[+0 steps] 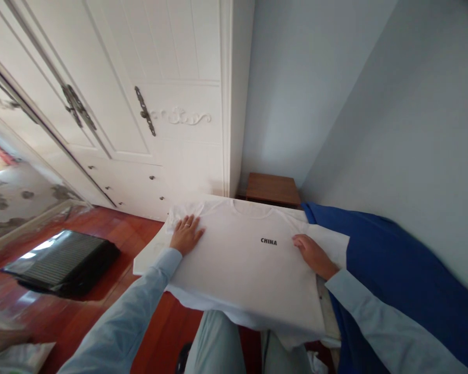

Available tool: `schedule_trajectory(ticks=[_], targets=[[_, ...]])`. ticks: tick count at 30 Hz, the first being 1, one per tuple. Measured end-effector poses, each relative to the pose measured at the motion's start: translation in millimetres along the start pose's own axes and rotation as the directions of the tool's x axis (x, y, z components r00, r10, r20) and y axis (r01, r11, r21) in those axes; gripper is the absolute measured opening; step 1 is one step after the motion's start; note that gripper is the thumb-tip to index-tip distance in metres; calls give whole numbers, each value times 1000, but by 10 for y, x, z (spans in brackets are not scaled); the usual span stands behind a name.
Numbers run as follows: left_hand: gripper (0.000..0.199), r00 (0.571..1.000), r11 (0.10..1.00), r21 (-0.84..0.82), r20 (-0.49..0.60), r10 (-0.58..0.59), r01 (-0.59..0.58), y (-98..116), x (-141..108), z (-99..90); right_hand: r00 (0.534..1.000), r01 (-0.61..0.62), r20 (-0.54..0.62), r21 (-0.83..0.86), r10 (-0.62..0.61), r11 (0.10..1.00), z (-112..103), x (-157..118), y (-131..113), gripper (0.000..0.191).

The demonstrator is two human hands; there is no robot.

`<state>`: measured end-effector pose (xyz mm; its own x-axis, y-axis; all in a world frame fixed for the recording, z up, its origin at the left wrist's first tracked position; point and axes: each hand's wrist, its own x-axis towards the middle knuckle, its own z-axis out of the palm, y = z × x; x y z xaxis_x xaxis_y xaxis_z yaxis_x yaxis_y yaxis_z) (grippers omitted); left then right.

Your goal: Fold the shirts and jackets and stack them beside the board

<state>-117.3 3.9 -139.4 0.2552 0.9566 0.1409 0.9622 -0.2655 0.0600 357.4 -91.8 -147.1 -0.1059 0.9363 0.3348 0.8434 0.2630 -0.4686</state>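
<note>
A white T-shirt [242, 270] with "CHINA" printed in black lies spread out, neckline away from me, its lower hem hanging over the near edge of a white table [150, 254]. My left hand [186, 235], a ring on one finger, rests flat on the shirt near its left sleeve, fingers apart. On the other side, my right hand [315, 255] has its fingers bent and drawn together on the fabric beside the right sleeve, apparently pinching it. The fingertips are partly hidden by the hand's angle.
A white wardrobe [187, 156] stands behind the table at left. Blue cloth [390, 259] drapes along the right side. A brown wooden cabinet [273, 188] sits in the back corner. On the red floor lies a dark plastic-wrapped item [62, 262].
</note>
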Motion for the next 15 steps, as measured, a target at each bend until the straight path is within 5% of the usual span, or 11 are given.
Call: schedule_trajectory(ticks=[5,10,15], targets=[[63,1000,1000,8,5,-2,2,5,7,-10,993,-92,-55,139,100,986,-256,-198,-204,34],[66,991,1000,22,136,-21,19,15,75,-162,983,-160,-62,143,170,977,-687,-511,-276,36],[64,989,991,3,53,136,-136,402,94,-276,947,-272,-155,89,283,958,-994,-870,-40,39]])
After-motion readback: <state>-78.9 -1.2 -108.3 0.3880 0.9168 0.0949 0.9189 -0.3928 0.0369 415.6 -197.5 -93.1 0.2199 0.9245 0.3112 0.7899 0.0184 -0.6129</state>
